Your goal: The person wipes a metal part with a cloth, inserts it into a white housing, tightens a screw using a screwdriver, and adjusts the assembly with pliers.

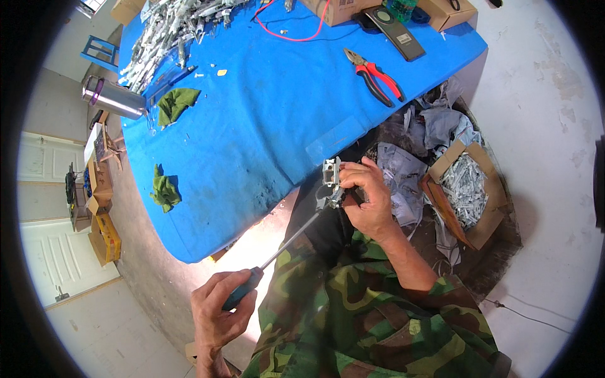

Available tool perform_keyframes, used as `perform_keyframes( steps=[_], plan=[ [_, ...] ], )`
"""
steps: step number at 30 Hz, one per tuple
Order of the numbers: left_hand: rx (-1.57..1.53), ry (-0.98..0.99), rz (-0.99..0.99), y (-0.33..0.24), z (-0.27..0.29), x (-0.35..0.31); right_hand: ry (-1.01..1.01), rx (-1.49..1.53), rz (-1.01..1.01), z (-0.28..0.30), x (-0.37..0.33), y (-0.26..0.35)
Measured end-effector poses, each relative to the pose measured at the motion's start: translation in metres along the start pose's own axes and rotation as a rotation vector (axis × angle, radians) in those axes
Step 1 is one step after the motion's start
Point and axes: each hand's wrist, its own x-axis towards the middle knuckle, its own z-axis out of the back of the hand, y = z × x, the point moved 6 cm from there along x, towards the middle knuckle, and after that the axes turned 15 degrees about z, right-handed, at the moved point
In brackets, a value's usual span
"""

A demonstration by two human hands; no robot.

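My left hand is closed round the dark teal handle of a screwdriver. Its long metal shaft slants up and to the right, and the tip meets the grey lower portion of a small metal bracket-like part. My right hand pinches that part between thumb and fingers, just beyond the near edge of the blue-covered table. The fingers cover some of the part, so its exact kind cannot be made out. Whether the tip sits in a slot is too small to tell.
On the table lie red-handled pliers, a dark phone-like slab, green cloths, a steel thermos and a pile of metal pieces. At right, a cardboard box of small metal strips stands beside grey plastic bags.
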Motion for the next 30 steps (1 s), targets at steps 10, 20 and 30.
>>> perform_keyframes(
  steps=[10, 20, 30],
  plan=[
    [-0.003, -0.008, 0.033, 0.006, -0.002, -0.003, 0.036, -0.011, 0.012, -0.007, -0.001, 0.001],
    [0.149, 0.033, 0.085, 0.006, -0.012, -0.004, 0.085, -0.061, 0.077, -0.020, -0.007, 0.000],
    [0.187, 0.070, 0.063, 0.027, -0.041, -0.006, -0.008, -0.011, -0.055, -0.018, -0.019, -0.003]
  ],
)
